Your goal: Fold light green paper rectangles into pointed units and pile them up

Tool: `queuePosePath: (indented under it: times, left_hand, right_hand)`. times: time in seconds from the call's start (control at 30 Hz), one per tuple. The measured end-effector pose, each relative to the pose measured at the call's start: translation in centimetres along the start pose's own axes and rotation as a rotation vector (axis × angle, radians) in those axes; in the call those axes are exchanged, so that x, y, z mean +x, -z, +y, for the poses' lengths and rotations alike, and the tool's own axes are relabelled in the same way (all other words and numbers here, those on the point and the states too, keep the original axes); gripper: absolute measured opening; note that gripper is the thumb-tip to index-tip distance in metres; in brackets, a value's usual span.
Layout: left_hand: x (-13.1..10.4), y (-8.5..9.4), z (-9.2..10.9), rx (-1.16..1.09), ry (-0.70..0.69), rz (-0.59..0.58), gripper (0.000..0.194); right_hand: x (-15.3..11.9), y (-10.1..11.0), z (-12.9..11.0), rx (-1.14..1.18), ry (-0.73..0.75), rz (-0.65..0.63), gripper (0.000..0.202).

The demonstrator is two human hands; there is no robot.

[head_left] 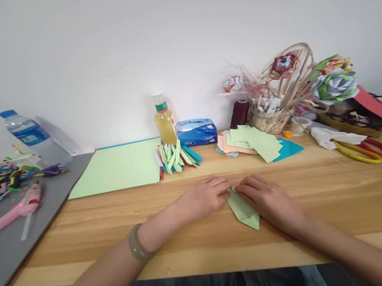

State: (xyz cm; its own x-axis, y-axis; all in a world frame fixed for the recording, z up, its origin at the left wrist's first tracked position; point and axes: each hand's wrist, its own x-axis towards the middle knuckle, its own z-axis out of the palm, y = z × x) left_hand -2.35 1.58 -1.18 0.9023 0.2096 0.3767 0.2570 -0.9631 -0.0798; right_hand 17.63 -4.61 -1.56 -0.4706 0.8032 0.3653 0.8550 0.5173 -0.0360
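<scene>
A folded piece of light green paper point(244, 209) lies on the wooden table between my hands, its pointed end toward me. My left hand point(209, 197) pinches the paper's far left edge with fingers closed. Over its far right side, my right hand point(268, 196) has its fingers bent and pressed together on the paper. The fingertips of both hands nearly meet at the far end, and they partly hide the fold there. A bracelet point(140, 243) circles my left wrist.
Behind my hands lie green sheets point(118, 167), a bundle of paper strips point(175, 158), a juice bottle point(165, 123), a tissue pack point(196, 133) and loose paper pieces point(262, 141). Scissors point(364, 150) and a flower basket point(271, 117) are right; a pink glue gun point(15, 211) is left.
</scene>
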Motion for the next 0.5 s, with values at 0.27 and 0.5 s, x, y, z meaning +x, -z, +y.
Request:
queuePosePath:
  times: [0.27,0.5]
  left_hand:
    - [-0.5,-0.6,-0.4,-0.008,-0.048,-0.110,0.027]
    - [-0.4,-0.5,-0.5,0.018,-0.054,-0.206,0.031]
  right_hand:
    - [0.4,0.9,-0.3,-0.097,0.137,-0.071,0.017]
    - [0.5,1.1,-0.4,-0.150,0.201,-0.093,0.019]
